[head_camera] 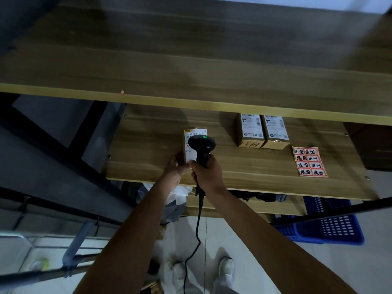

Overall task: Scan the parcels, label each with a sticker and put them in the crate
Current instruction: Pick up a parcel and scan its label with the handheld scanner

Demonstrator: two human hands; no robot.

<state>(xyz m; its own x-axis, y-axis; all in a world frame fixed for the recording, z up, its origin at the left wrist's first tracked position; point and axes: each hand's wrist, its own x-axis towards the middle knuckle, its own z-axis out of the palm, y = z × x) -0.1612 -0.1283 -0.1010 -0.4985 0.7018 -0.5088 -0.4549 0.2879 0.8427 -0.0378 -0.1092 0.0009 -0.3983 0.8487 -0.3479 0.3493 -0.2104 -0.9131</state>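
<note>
Scanner [201, 145] in the right hand [206, 175], fingers wrapped tight around the black handle, head pointed down at the parcel [192, 143], green light lit on top of the head. Cable [198, 228] hangs from the handle base down toward the floor, between the person's forearms.

Left hand [175, 169] at 9 o'clock of the right hand, touching it, thumb and fingers pinching the near end of the parcel. Parcel is a small brown box with a white shipping label on top, lying on the wooden shelf [244, 166], partly hidden by the scanner head.

Two more boxes [263, 132] at 2 o'clock from the held parcel, side by side and touching, labels up, near the back of the same shelf. Sticker sheet [309, 161], orange with red-bordered handwritten stickers, lies flat at 3 o'clock of the scanner, just in front of and right of the two boxes.

Blue crate [331, 228] on the floor at 4 o'clock, under the shelf's right end, partly hidden by a dark bar. Upper shelf board [191, 60] overhangs at 12 o'clock. White shoes [226, 270] at 6 o'clock.
</note>
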